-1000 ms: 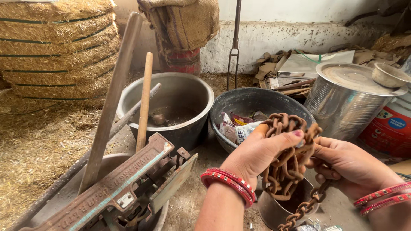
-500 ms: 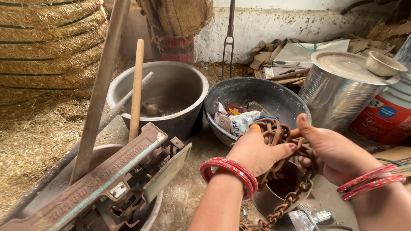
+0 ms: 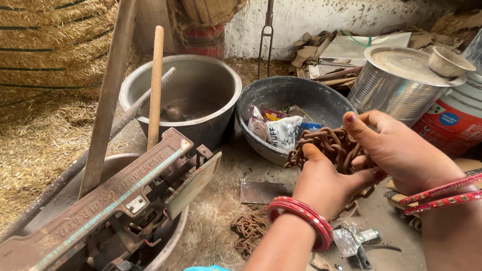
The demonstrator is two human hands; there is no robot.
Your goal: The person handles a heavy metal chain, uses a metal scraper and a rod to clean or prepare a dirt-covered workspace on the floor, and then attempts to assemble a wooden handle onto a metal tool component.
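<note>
In the head view, a bunched, rusty brown metal chain [image 3: 335,148] is held between both hands above the dirt floor, just in front of a dark grey round basin [image 3: 321,100] filled with crumpled wrappers. The left hand [image 3: 324,183], with red bangles at its wrist, is curled under the chain with the thumb pressed up into the links, while the right hand [image 3: 401,153] is closed over it from the other side, fingers bent around the bundle. A second small heap of rusty chain [image 3: 248,232] is seen lying on the ground below the left forearm, beside a rusted iron weighing scale [image 3: 115,200] resting in a round pan.

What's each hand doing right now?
Left hand: closed on the bunched rusty chain.
Right hand: fingers curled around the same rusty chain, holding it.
</note>
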